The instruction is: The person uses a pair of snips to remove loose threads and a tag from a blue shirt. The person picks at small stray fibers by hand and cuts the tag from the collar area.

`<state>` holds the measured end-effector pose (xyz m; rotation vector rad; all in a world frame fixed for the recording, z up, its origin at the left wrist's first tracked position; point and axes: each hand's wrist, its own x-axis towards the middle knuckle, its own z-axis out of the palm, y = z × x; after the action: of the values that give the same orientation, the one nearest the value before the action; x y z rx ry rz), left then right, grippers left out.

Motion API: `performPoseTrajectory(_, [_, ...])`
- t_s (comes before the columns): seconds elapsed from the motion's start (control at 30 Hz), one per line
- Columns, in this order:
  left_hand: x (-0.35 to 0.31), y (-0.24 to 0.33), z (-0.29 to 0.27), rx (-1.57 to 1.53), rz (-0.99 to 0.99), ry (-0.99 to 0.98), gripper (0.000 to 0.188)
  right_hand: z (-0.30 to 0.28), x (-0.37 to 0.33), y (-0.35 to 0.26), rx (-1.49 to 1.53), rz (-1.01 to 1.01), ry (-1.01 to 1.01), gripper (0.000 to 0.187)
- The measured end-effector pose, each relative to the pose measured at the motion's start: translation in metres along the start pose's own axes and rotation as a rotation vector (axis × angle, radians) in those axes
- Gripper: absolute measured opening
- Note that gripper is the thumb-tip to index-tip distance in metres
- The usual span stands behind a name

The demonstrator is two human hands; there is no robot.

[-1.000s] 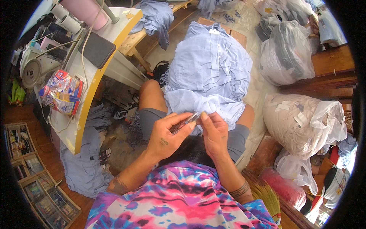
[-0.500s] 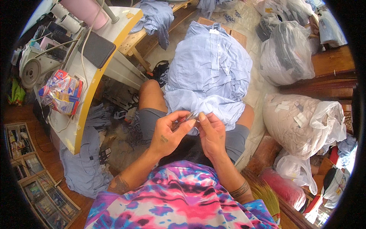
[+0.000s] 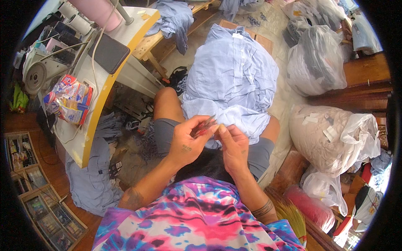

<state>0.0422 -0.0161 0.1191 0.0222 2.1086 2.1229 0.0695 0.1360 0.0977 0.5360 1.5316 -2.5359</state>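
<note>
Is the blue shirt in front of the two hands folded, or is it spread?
The shirt is spread: its wrinkled front lies wide, with the button strip showing along its middle.

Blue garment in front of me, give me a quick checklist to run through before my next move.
1. Pointed tool secure in the left hand: ok, gripped between thumb and fingers.
2. Tool tips clear of the right hand: cannot tell; they are close to its thumb.
3. Right hand's pinch on something: cannot tell, the fingers hide it.
4. Blue garment within reach: ok, it lies just beyond both hands.
5. Garment smooth: not ok, it is wrinkled.
6. Dark flat device off the garment: ok, it's on the table.
</note>
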Motion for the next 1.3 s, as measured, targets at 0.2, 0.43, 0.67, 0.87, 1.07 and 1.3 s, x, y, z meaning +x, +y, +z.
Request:
performPoseTrajectory(0.2, [0.011, -0.017, -0.001, 0.117, 0.075, -0.004, 0.018, 0.001, 0.003, -0.003, 0.176, 0.159, 0.044, 0.019])
performPoseTrajectory(0.43, [0.017, -0.014, -0.021, -0.206, -0.048, 0.124, 0.018, -0.008, 0.007, -0.004, 0.268, 0.189, 0.049, 0.014])
performPoseTrajectory(0.67, [0.004, -0.023, -0.017, -0.209, -0.236, 0.031, 0.026, -0.015, 0.011, 0.0, 0.377, 0.263, 0.038, 0.012])
performPoseTrajectory(0.87, [-0.003, -0.027, -0.011, -0.354, -0.538, -0.085, 0.022, -0.033, 0.031, 0.013, 0.316, 0.441, 0.09, 0.019])
performPoseTrajectory(1.07, [0.03, -0.084, -0.035, 0.01, -0.122, 0.299, 0.027, -0.037, 0.035, 0.016, 0.178, 0.641, -0.024, 0.037])
performPoseTrajectory(1.3, [0.095, -0.084, -0.029, 0.181, -0.085, 0.017, 0.039, -0.012, 0.043, 0.013, 0.158, 0.732, -0.193, 0.071])
